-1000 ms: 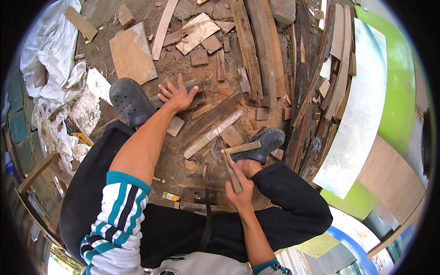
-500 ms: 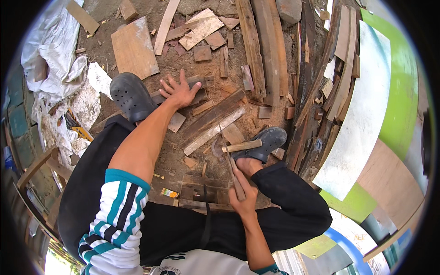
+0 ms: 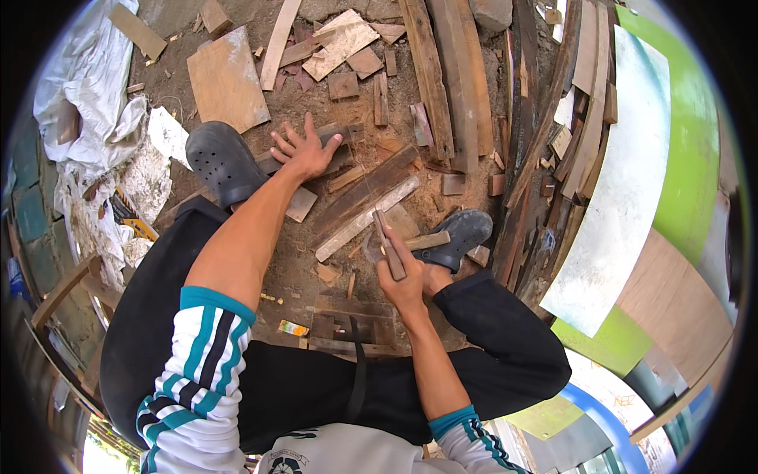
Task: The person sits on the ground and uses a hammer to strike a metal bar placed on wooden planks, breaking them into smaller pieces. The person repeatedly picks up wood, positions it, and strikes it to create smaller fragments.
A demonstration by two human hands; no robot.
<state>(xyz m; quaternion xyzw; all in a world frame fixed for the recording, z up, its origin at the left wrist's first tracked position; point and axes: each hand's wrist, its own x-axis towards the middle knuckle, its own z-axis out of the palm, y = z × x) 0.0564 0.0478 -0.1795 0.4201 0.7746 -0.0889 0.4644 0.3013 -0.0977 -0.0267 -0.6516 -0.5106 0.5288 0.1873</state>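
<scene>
- Left hand [image 3: 306, 156]: fingers spread wide, resting on a dark weathered wooden board [image 3: 339, 159] beside a dark grey perforated clog [image 3: 225, 164]
- Right hand [image 3: 403, 280]: fingers curled around a brown wooden tool handle [image 3: 392, 254], near a whitish wooden strip [image 3: 347, 240] lying on brown soil [image 3: 296, 267]

The handle [image 3: 394, 264] is brown, clogs [image 3: 223, 163] grey, sleeves [image 3: 200, 357] white, striped teal and black.

Brown dirt ground [image 3: 296, 254] under scattered wood offcuts [image 3: 343, 85], long planks [image 3: 456, 79], sawdust [image 3: 430, 192] and a grey stone [image 3: 491, 13].
</scene>
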